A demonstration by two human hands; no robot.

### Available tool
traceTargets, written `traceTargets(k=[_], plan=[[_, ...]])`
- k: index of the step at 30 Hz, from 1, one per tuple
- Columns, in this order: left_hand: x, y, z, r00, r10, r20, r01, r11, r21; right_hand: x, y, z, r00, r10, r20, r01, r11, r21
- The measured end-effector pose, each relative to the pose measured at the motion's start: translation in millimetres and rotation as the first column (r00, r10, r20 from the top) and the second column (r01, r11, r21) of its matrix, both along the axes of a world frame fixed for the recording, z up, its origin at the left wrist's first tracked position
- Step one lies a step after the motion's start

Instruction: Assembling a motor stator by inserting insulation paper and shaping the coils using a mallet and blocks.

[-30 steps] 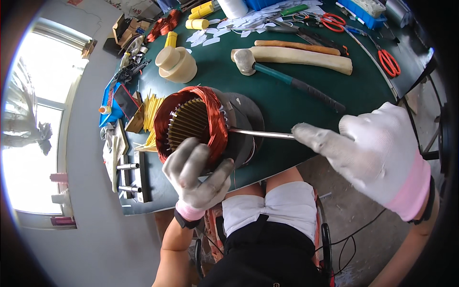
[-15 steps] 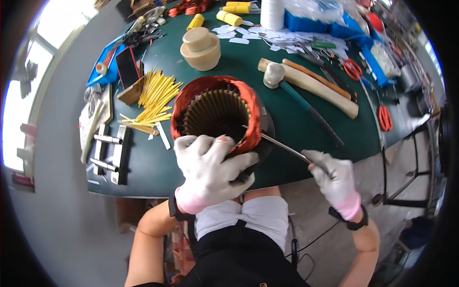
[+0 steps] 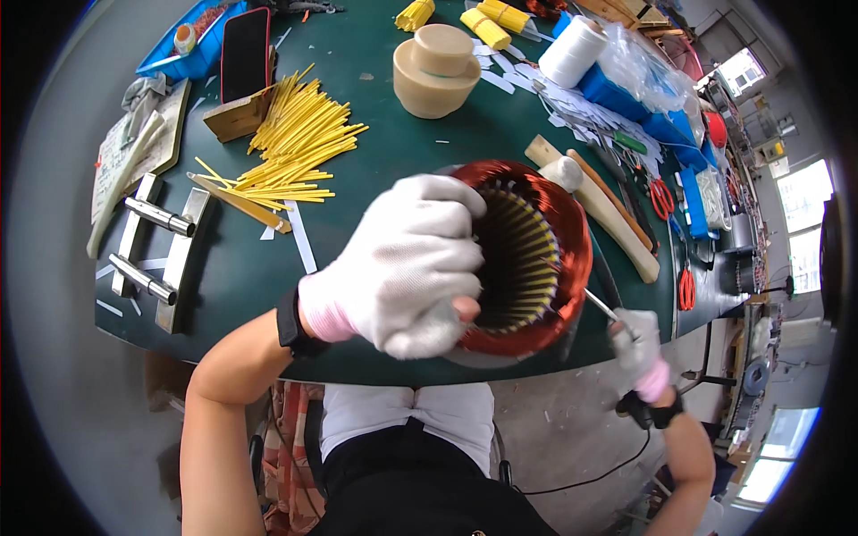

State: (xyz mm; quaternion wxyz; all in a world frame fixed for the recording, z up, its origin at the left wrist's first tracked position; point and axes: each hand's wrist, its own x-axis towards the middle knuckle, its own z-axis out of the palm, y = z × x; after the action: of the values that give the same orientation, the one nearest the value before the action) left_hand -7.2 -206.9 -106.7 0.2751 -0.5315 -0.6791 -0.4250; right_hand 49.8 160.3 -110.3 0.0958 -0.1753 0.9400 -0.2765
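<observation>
A motor stator [image 3: 572, 268] with red copper windings stands at the table's near edge. Yellow slot liners ring its dark bore, which faces me at a tilt. My left hand [image 3: 402, 268], in a white glove, is closed over the stator's left rim; fingers and thumb curl at the bore. My right hand [image 3: 638, 347], also gloved and slightly blurred, is closed on a thin metal rod [image 3: 601, 305]. The rod points at the stator's lower right side, and its far tip is hidden by the windings. Behind the stator shows a mallet's pale head [image 3: 561, 173].
Loose yellow strips [image 3: 304, 134] lie left, near a propped phone [image 3: 245, 55] and a metal frame with two bars [image 3: 152, 250]. A beige stepped form [image 3: 436, 76] stands behind. Wooden sticks [image 3: 617, 223], red-handled scissors [image 3: 661, 198] and blue trays [image 3: 617, 89] line the right.
The stator has tipped and shifted right in view, its bore turning toward me. My left hand moved from its near rim to its left side. The rod's tip has left the bore.
</observation>
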Motion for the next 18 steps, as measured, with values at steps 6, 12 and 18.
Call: traceTargets(k=[6, 12, 18], plan=[[-3.5, 14.5, 1.1, 0.999, -0.019, -0.045, 0.023, 0.996, 0.082, 3.3, -35.1, -90.7, 0.765, -0.254, -0.592, 0.04, 0.936, -0.351], [11.4, 5.3, -0.5, 0.919, 0.362, -0.16, -0.376, 0.924, -0.073, -4.8, -38.4, -45.7, 0.855, -0.205, -0.477, 0.09, 0.963, -0.253], [66.0, 82.7, -13.3, 0.535, 0.649, -0.541, -0.837, 0.493, -0.236, 8.9, -9.5, 11.7, 0.826, -0.066, -0.559, 0.034, 0.997, -0.068]])
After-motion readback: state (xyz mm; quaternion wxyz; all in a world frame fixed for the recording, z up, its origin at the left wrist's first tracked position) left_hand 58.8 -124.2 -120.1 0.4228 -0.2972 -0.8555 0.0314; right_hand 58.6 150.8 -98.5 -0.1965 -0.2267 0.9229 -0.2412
